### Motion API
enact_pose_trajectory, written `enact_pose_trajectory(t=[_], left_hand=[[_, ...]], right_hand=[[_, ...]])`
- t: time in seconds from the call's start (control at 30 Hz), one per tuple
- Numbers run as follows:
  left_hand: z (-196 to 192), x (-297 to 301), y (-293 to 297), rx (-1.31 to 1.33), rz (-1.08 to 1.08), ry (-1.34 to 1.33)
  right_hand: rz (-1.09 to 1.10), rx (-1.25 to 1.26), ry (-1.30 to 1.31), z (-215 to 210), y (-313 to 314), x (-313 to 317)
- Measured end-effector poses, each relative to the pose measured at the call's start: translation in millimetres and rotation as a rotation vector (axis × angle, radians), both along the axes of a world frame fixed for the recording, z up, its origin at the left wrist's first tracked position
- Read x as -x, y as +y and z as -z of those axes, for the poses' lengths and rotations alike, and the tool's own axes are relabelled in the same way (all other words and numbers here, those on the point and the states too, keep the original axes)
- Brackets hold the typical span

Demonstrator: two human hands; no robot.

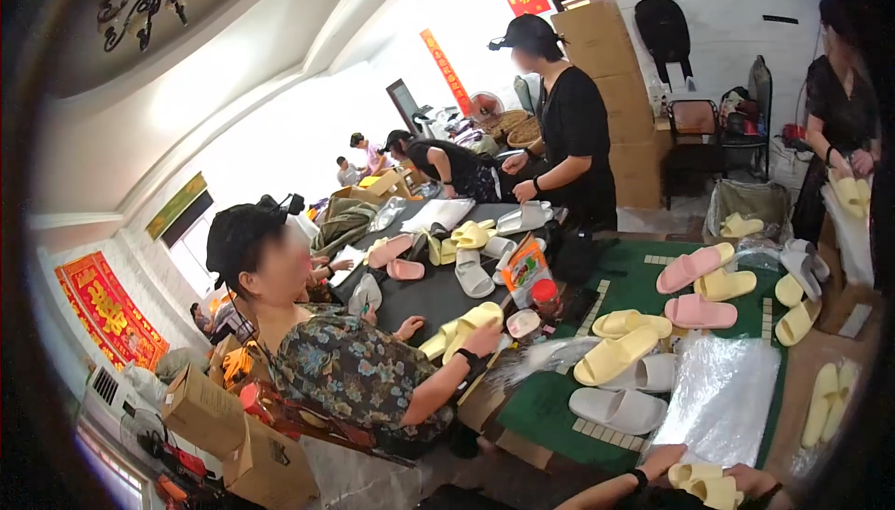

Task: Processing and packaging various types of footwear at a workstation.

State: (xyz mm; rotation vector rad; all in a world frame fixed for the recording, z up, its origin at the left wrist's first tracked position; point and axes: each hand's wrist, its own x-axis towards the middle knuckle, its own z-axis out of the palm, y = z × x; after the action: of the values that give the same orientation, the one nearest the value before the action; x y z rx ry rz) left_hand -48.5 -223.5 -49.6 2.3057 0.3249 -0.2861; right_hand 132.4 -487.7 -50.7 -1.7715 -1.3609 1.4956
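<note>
Slippers (706,489) in both hands, plastic bags (718,398) just behind

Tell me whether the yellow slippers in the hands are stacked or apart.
Stacked: the yellow slippers lie pressed together, left hand and right hand gripping their ends.

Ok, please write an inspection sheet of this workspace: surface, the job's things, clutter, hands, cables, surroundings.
Surface: green mat with a tile border, next to a dark table.
Job's things: yellow slippers at the lower edge, held in both hands; clear bags lie just above them.
Clutter: loose pink, yellow and white slippers over mat and table; a red-lidded jar; an orange packet.
Hands: left hand and right hand both grip the yellow slippers.
Cables: nothing seen.
Surroundings: several other people working at the table; stacked boxes; chairs; red wall hangings.
</note>
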Motion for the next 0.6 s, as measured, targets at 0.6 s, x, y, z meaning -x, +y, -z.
enact_pose_trajectory(t=[0.6], left_hand=[[-35.4,-21.6,-48.2,-0.228,-0.020,-0.318]], right_hand=[[0.734,-0.393,-0.951,-72.2,61.6,80.7]])
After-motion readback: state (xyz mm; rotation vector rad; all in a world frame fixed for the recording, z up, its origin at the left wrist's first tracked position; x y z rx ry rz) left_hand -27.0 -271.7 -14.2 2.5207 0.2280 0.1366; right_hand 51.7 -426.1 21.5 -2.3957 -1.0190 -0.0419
